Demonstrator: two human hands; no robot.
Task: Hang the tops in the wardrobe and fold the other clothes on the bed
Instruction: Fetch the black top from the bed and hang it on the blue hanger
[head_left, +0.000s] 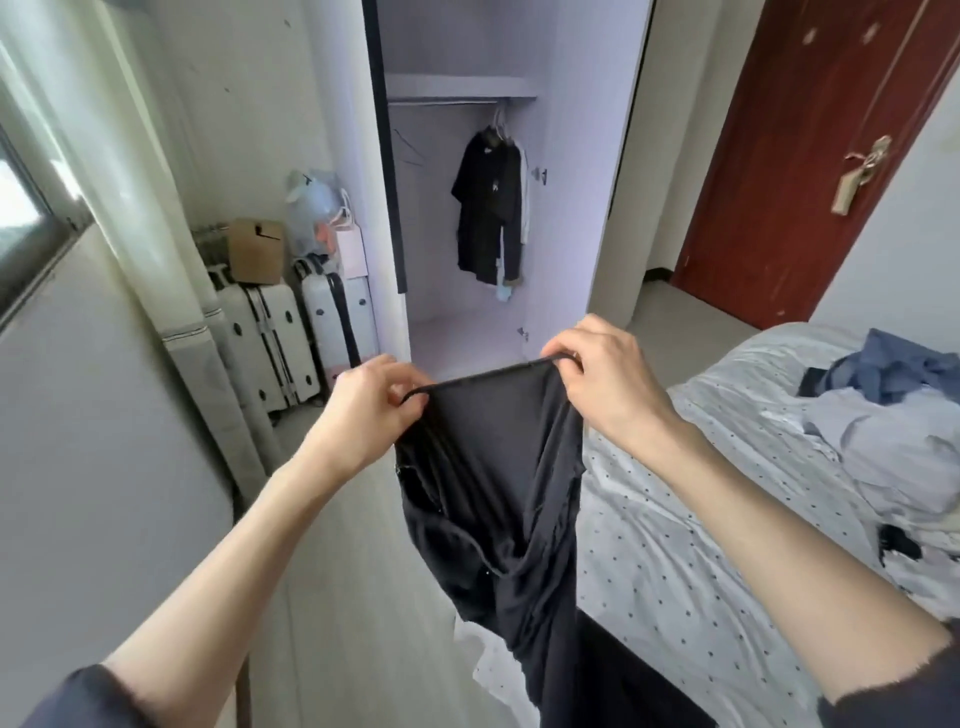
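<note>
I hold a black top in front of me, hanging limp toward the floor beside the bed. A thin black hanger runs along its upper edge. My left hand pinches the hanger's left end together with the fabric. My right hand grips the right end, fingers curled over it. Straight ahead the wardrobe stands open, with dark tops hanging on its rail. On the bed at the right lies a pile of blue and pale clothes.
White suitcases, a cardboard box and bags stand against the wall left of the wardrobe. A red-brown door is at the far right. A window and a white pipe run along the left wall. Pale floor lies between me and the wardrobe.
</note>
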